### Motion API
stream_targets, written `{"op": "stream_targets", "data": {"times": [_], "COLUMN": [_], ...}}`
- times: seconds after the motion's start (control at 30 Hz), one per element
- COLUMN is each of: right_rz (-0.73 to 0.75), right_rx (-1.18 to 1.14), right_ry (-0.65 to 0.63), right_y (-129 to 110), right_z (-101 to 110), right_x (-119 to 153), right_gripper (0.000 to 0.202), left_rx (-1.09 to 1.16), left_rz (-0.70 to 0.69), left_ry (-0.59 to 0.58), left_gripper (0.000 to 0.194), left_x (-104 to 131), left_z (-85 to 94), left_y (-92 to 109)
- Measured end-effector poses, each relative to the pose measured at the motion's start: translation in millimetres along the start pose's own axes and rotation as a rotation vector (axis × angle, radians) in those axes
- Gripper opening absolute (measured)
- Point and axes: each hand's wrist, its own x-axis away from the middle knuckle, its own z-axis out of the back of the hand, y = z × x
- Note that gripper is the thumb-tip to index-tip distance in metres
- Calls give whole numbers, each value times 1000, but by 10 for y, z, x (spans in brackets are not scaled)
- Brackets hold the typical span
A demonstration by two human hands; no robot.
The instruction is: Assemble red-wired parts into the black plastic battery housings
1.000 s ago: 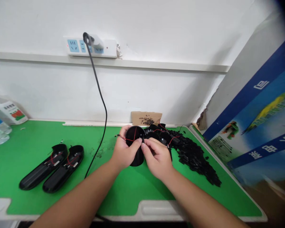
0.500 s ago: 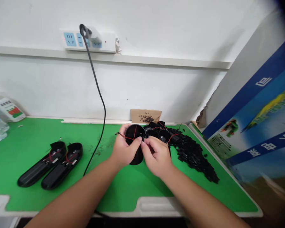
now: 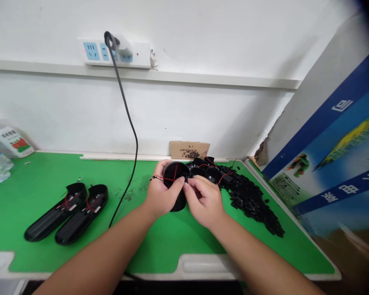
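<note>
My left hand (image 3: 162, 190) is wrapped round a black plastic housing (image 3: 180, 200) with a round, hollow end facing up. Thin red and black wires (image 3: 167, 178) run across that opening and stick out past my left fingers. The left thumb presses on the housing's right rim. My right hand (image 3: 204, 200) is closed, thumb and fingers pinched together at the same rim. Whatever small part sits in that pinch is hidden by the fingertips. Several similar black housings (image 3: 213, 175) with red wires stand just behind my right hand.
Two long black housings (image 3: 83, 217) with wires lie at left. A heap of small black parts (image 3: 255, 200) spreads at right. Behind are a cardboard piece (image 3: 189, 150) with tiny dark bits, a hanging black cable (image 3: 132, 127), and a power strip (image 3: 138, 55). Bottles (image 3: 10, 141) stand far left.
Both hands stay at the housing's rim with almost no movement. The whole view has shifted very slightly.
</note>
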Motion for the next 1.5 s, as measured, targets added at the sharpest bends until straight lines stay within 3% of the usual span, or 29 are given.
{"op": "stream_targets", "data": {"times": [0.5,0.9,1.3,1.5], "right_rz": [-13,-53,-13,-18], "right_rx": [21,23,61,20], "right_ry": [3,62,40,27], "right_y": [-3,-80,-118,-102], "right_z": [-20,-39,17,24], "right_x": [31,57,31,19], "right_gripper": [23,25,26,25], "left_rx": [-93,-119,-92,-10], "left_rz": [-26,-21,70,190], "left_ry": [-71,-9,36,3], "left_gripper": [34,35,34,30], "left_x": [-24,93,141,113], "left_z": [6,-48,-78,-76], "left_y": [-9,54,129,161]}}
